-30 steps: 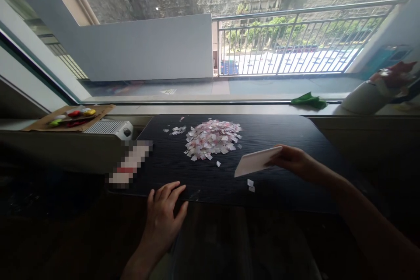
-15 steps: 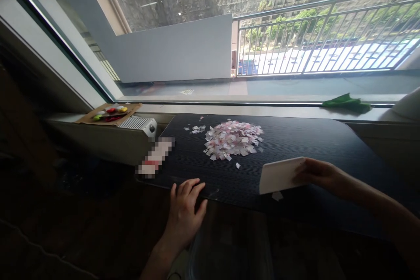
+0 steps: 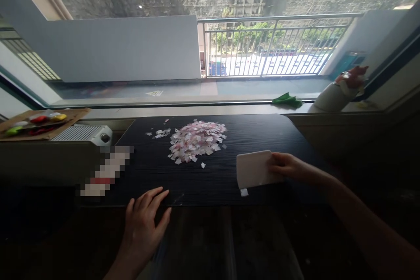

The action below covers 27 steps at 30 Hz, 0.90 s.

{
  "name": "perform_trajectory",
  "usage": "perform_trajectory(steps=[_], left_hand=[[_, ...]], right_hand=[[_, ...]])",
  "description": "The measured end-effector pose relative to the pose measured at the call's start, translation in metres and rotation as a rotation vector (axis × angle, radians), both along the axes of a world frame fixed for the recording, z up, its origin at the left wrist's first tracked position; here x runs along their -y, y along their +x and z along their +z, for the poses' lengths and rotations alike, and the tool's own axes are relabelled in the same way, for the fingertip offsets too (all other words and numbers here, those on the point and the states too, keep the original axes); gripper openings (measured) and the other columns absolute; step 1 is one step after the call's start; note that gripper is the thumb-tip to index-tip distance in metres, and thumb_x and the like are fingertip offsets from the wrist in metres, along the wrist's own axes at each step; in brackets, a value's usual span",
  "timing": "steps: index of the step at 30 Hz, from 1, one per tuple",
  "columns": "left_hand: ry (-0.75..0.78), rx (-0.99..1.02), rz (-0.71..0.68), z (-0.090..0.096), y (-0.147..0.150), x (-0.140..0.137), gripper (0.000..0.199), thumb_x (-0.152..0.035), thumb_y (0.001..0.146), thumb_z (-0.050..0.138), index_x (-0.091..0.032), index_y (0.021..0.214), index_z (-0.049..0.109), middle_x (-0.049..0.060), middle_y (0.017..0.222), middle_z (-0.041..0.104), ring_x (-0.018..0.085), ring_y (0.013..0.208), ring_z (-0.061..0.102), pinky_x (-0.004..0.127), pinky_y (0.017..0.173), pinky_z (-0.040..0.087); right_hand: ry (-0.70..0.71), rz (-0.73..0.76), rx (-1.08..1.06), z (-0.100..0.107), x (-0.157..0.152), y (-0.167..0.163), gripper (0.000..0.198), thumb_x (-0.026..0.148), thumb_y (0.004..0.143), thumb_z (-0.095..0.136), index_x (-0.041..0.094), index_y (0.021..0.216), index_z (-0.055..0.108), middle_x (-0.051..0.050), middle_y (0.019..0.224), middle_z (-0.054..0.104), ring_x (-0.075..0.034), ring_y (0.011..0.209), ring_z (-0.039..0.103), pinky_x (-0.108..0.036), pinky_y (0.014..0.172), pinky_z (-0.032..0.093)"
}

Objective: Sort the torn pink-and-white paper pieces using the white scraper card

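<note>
My right hand (image 3: 285, 165) grips a flat white rectangular board (image 3: 254, 168) by its right end, tilted over the right part of the black table (image 3: 262, 135). A single paper scrap (image 3: 244, 192) lies just below the board's lower edge. My left hand (image 3: 144, 214) rests at the table's front edge, fingers apart and holding nothing. Beyond it, in the middle of the table, is a heap of small white and pink paper pieces (image 3: 197, 140). A few loose pieces (image 3: 162, 133) lie left of the heap, and one lies in front of it.
A blurred-out flat item (image 3: 106, 173) lies at the table's left edge. Colourful things lie on a cardboard sheet (image 3: 72, 118) beside a white vented unit (image 3: 82, 135). On the windowsill are a green cloth-like item (image 3: 287, 100) and a pale container (image 3: 337, 94).
The view has turned right and levelled, so everything sits further left. My right hand still holds the board, now more upright in view; the left hand stays at the table edge.
</note>
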<state>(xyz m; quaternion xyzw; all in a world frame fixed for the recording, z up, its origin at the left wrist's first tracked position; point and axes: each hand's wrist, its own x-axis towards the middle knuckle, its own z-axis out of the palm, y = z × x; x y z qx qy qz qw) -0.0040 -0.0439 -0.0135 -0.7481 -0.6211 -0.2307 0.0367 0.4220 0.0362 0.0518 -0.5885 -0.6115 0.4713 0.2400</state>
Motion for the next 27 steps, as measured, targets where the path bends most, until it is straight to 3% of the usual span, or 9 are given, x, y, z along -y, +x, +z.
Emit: perform_trajectory(steps=[6, 11, 14, 17, 22, 27], left_hand=[[0.016, 0.019, -0.002, 0.003, 0.002, 0.000, 0.033, -0.036, 0.086, 0.043, -0.026, 0.112, 0.062, 0.008, 0.117, 0.064, 0.027, 0.111, 0.057, 0.054, 0.104, 0.029], [-0.007, 0.004, 0.001, 0.003, 0.000, 0.000, 0.034, -0.035, 0.085, 0.044, -0.027, 0.113, 0.062, 0.007, 0.118, 0.064, 0.027, 0.112, 0.056, 0.055, 0.105, 0.028], [-0.009, 0.000, -0.008, 0.002, -0.002, 0.000, 0.034, -0.035, 0.086, 0.043, -0.026, 0.113, 0.062, 0.007, 0.119, 0.064, 0.028, 0.112, 0.056, 0.057, 0.104, 0.029], [-0.007, -0.001, -0.013, 0.000, -0.002, -0.001, 0.034, -0.036, 0.087, 0.042, -0.026, 0.113, 0.061, 0.008, 0.119, 0.063, 0.028, 0.112, 0.056, 0.058, 0.103, 0.029], [-0.006, 0.016, 0.006, 0.003, 0.002, 0.001, 0.032, -0.033, 0.086, 0.043, -0.027, 0.112, 0.062, 0.007, 0.118, 0.064, 0.027, 0.111, 0.056, 0.057, 0.105, 0.027], [-0.046, 0.023, 0.034, 0.012, 0.011, 0.005, 0.033, -0.027, 0.086, 0.043, -0.025, 0.114, 0.061, 0.008, 0.122, 0.062, 0.027, 0.115, 0.055, 0.058, 0.105, 0.028]], right_hand=[[-0.030, 0.040, 0.019, 0.005, 0.012, 0.001, 0.022, 0.033, 0.067, 0.069, 0.015, 0.078, 0.065, -0.001, 0.072, 0.067, -0.018, 0.068, 0.061, -0.028, 0.058, 0.046], [-0.081, 0.048, -0.104, 0.005, 0.023, 0.005, 0.030, 0.038, 0.065, 0.075, 0.016, 0.086, 0.068, -0.004, 0.081, 0.072, -0.023, 0.079, 0.066, -0.031, 0.067, 0.051], [-0.115, 0.058, -0.145, 0.013, 0.033, 0.008, 0.034, 0.041, 0.067, 0.075, 0.017, 0.090, 0.068, -0.005, 0.087, 0.073, -0.024, 0.084, 0.067, -0.033, 0.072, 0.052], [-0.119, 0.052, -0.131, 0.023, 0.039, 0.009, 0.033, 0.044, 0.066, 0.076, 0.017, 0.084, 0.068, -0.005, 0.084, 0.073, -0.022, 0.078, 0.067, -0.031, 0.067, 0.053], [0.099, -0.094, -0.164, 0.019, 0.018, -0.019, 0.033, 0.045, 0.061, 0.077, 0.019, 0.076, 0.063, -0.002, 0.074, 0.070, -0.021, 0.073, 0.067, -0.032, 0.067, 0.053], [0.320, -0.099, -0.152, 0.004, -0.020, -0.079, 0.026, 0.042, 0.070, 0.068, 0.020, 0.082, 0.062, -0.002, 0.071, 0.070, -0.019, 0.067, 0.066, -0.032, 0.061, 0.051]])
